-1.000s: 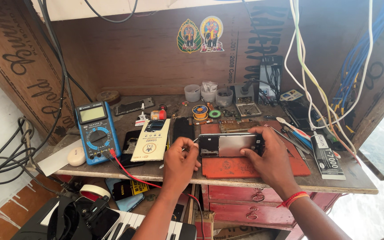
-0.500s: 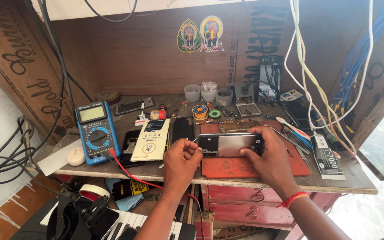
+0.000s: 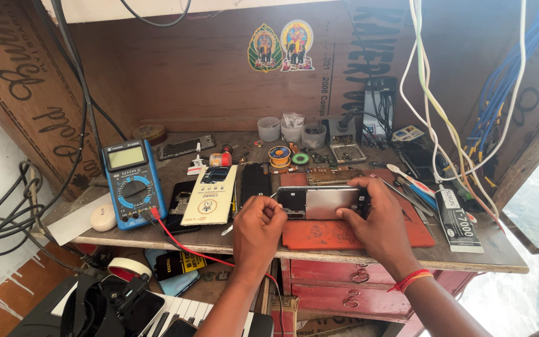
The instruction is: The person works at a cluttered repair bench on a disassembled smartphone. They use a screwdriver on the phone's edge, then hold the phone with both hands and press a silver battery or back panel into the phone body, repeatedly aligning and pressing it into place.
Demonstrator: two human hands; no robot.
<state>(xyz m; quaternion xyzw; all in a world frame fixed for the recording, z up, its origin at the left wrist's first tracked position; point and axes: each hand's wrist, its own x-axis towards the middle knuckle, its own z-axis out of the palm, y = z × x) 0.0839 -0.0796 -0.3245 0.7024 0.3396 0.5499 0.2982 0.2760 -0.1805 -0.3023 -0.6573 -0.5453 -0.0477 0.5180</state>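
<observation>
Nearest, below the bench edge, lie white piano-style keys and a roll of tape. On the bench, the left hand is curled into a narrow fist at the left end of an opened phone frame; whether it pinches a tool I cannot tell. The right hand clasps the frame's right end, holding it on a red mat. Left of the hands lies a cream rectangular card package, then a blue multimeter. At the right sits a black-and-white glue tube box. Farther back stand three small plastic cups, and two oval stickers on the brown back wall.
</observation>
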